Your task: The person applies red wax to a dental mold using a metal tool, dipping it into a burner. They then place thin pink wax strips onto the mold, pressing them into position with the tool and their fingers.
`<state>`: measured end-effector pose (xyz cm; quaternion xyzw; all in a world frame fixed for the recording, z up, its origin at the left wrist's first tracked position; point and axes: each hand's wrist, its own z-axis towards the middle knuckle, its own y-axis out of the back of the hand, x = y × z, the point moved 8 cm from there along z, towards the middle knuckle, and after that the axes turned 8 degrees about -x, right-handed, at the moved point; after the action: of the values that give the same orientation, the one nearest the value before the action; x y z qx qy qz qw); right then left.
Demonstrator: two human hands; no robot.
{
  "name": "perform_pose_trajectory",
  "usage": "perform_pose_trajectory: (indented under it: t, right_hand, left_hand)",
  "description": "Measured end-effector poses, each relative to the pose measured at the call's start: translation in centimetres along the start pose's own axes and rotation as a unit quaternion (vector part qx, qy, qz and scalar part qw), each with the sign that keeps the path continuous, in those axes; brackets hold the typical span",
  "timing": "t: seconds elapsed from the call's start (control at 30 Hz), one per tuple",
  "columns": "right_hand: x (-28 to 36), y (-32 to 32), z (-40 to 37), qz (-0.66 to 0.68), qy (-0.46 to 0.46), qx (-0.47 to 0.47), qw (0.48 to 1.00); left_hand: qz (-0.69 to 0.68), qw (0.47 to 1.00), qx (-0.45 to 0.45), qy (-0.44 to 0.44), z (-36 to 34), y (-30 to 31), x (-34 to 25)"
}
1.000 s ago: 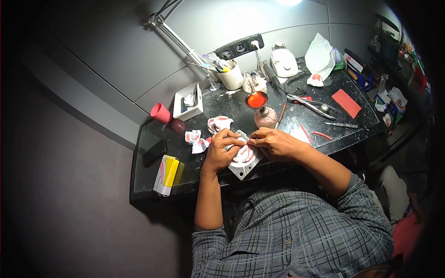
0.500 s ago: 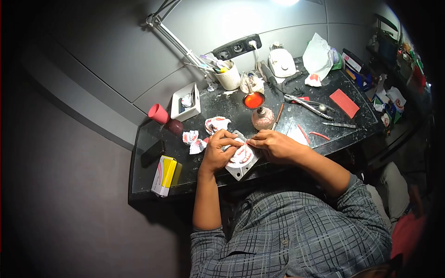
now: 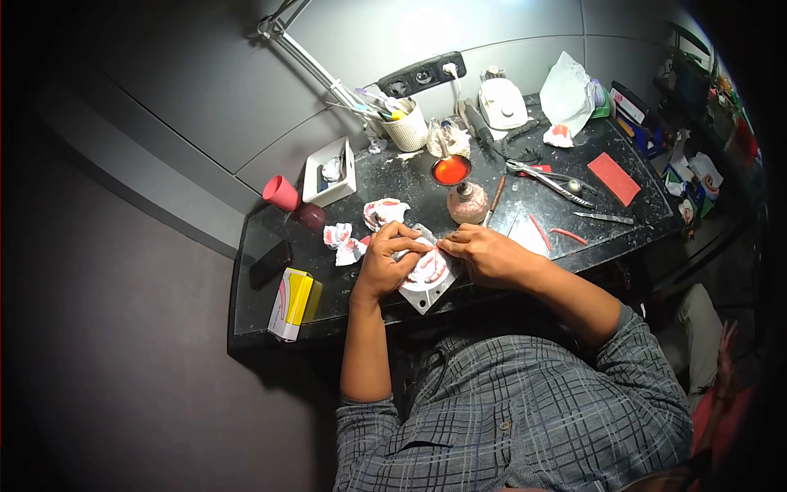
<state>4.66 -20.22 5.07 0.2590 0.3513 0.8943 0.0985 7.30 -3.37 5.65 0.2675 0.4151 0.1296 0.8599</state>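
A white plaster dental model (image 3: 420, 284) with red wax on it lies on a grey metal plate (image 3: 423, 303) at the desk's front edge. From the left, my left hand (image 3: 388, 261) bends over the model, thumb and fingers pinched close to its upper side. My right hand (image 3: 489, 254) comes in from the right, thumb and forefinger pressed together. Between the two sets of fingertips runs a thin red wax strip (image 3: 435, 251), partly hidden by them. Other plaster pieces with red wax (image 3: 385, 213) sit just behind my left hand.
Behind the hands stand a spirit burner (image 3: 466, 205) and a ladle of red melted wax (image 3: 451, 170). Pliers (image 3: 551, 182), a knife (image 3: 604, 218), a red wax sheet (image 3: 614, 179) and wax strips lie rightward. A yellow-white box (image 3: 293, 305) stands left. Another person's hand (image 3: 726, 353) shows at right.
My hands stay at the model, with only small finger shifts. The whole view has moved slightly. At the lower right, another person's hand is now raised and clearer.
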Motion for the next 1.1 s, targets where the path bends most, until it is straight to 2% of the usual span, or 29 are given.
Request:
perform_pose_trajectory:
  t: [0.13,0.2,0.23,0.4,0.47,0.53,0.57,0.63,0.67,0.73,0.77,0.87,0.93,1.0,1.1]
  right_hand:
    - [-0.6,0.3,0.0,0.02,-0.021,-0.001,1.0]
    - [-1.1,1.5,0.0,0.048,-0.052,-0.062,0.996]
    - [-0.8,1.9,0.0,0.088,-0.091,-0.036,0.991]
    - [0.4,1.5,-0.9,0.071,-0.113,0.026,0.991]
    - [1.0,1.6,-1.3,0.06,-0.108,0.034,0.992]
    - [2.2,2.2,-1.4,0.062,-0.068,0.032,0.995]
    - [2.3,2.9,-1.3,0.063,-0.07,0.033,0.995]
    - [2.3,2.3,-1.6,0.119,-0.09,0.149,0.977]
    - [2.0,2.4,-1.5,0.12,-0.091,0.15,0.977]
    - [1.6,4.2,-0.6,0.088,-0.06,0.021,0.994]
    - [1.2,4.6,-0.7,0.052,-0.066,-0.02,0.996]
    - [0.6,3.7,-1.2,0.043,-0.08,-0.018,0.996]
    - [1.0,3.8,-1.1,0.016,-0.054,-0.026,0.998]
    - [1.6,4.1,-1.2,-0.009,-0.025,-0.029,0.999]
    - [1.9,3.8,-1.5,-0.01,-0.037,0.029,0.999]
  left_hand:
    - [-0.009,1.0,0.002,0.021,-0.1,0.0,0.3]
    - [-0.024,1.0,-0.003,0.019,-0.2,0.0,0.7]
    - [-0.031,0.999,0.001,0.016,-0.2,0.0,0.7]
    - [-0.085,0.996,0.039,-0.002,0.1,0.5,0.7]
    - [-0.178,0.981,-0.037,0.071,0.5,2.2,0.6]
    - [-0.18,0.978,-0.072,0.082,0.0,3.2,1.8]
    - [-0.161,0.977,-0.109,0.089,-0.3,4.1,2.5]
    - [-0.12,0.971,-0.17,0.118,-1.1,4.8,2.4]
    - [-0.12,0.971,-0.17,0.12,-1.8,4.5,1.7]
    - [0.069,0.972,-0.208,0.087,-2.9,4.3,-2.4]
    - [0.112,0.968,-0.21,0.076,-3.5,3.7,-4.0]
    - [0.21,0.943,-0.255,0.05,-6.3,1.5,-7.4]
    - [0.243,0.939,-0.242,0.001,-7.1,0.0,-9.9]
    - [0.244,0.943,-0.226,0.015,-7.4,-0.8,-11.0]
    - [0.283,0.941,-0.185,0.011,-7.3,-1.7,-11.0]
